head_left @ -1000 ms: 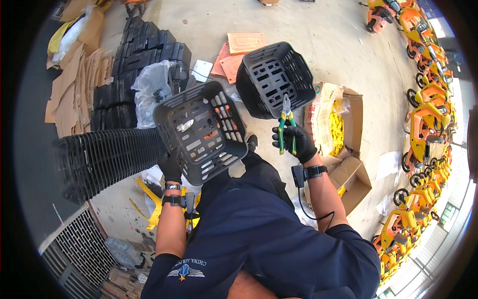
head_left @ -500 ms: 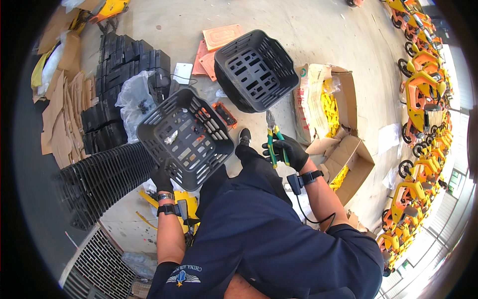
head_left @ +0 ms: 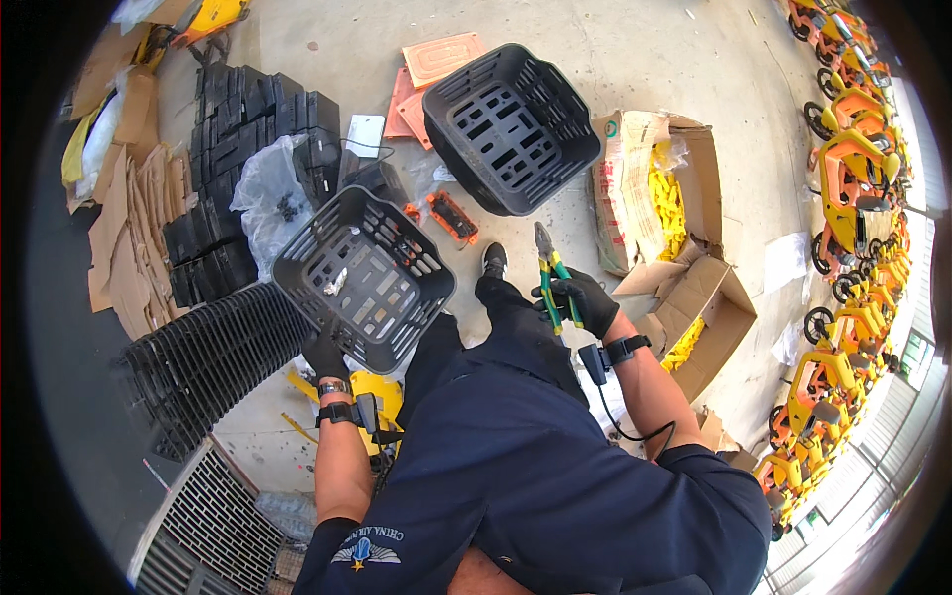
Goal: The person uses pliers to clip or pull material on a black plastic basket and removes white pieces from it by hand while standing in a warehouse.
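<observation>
My left hand (head_left: 324,354), in a black glove, grips the near left corner of a black slotted plastic basket (head_left: 436,297); its fingers are partly hidden by the rim. A small crumpled silvery-white scrap (head_left: 337,282) lies inside that basket. In my right hand (head_left: 593,304), also gloved in black, are pliers (head_left: 546,256) with green and yellow handles, their jaws pointing away from me. Beyond them, other black baskets (head_left: 512,129) stand nested on the floor. A long stack of nested black baskets (head_left: 213,347) adjoins the basket at my left hand.
Cartons with yellow parts (head_left: 635,198) stand at the right. Orange panels (head_left: 441,59) and an orange-and-black part (head_left: 452,218) lie on the floor. Black boxes (head_left: 253,119), a clear plastic bag (head_left: 268,203) and flattened cardboard (head_left: 129,243) are at the left. Yellow bikes (head_left: 843,198) line the far right.
The basket at my left hand has shifted slightly left and its tilt has changed a little. My right hand with the pliers has moved slightly right. The whole view has shifted a little.
</observation>
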Demonstrator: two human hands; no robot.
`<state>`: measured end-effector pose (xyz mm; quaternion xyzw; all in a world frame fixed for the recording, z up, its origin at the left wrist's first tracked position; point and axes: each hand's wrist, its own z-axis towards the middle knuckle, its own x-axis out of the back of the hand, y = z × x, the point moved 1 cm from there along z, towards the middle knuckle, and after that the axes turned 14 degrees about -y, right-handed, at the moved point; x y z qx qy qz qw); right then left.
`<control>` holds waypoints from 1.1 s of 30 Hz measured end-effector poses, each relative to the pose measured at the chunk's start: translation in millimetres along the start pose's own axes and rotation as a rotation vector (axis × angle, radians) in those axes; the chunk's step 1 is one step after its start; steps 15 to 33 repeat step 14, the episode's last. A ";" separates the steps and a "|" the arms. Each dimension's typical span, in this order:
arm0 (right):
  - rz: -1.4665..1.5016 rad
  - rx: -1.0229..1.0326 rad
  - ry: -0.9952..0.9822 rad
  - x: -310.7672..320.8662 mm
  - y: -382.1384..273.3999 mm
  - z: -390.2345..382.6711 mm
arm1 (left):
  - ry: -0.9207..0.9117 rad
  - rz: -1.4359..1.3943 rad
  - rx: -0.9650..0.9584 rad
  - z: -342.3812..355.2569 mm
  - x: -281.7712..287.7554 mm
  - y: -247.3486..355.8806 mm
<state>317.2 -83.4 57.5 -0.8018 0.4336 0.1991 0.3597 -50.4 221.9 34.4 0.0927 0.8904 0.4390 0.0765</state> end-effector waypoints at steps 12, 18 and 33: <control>0.017 -0.204 0.158 72.7 43.2 6.3 | -0.058 1.338 -0.425 17.6 58.8 -33.6; 0.015 -0.243 0.127 99.6 56.9 8.1 | 0.018 1.191 -0.392 3.6 71.5 -25.8; 0.015 -0.243 0.127 99.6 56.9 8.1 | 0.018 1.191 -0.392 3.6 71.5 -25.8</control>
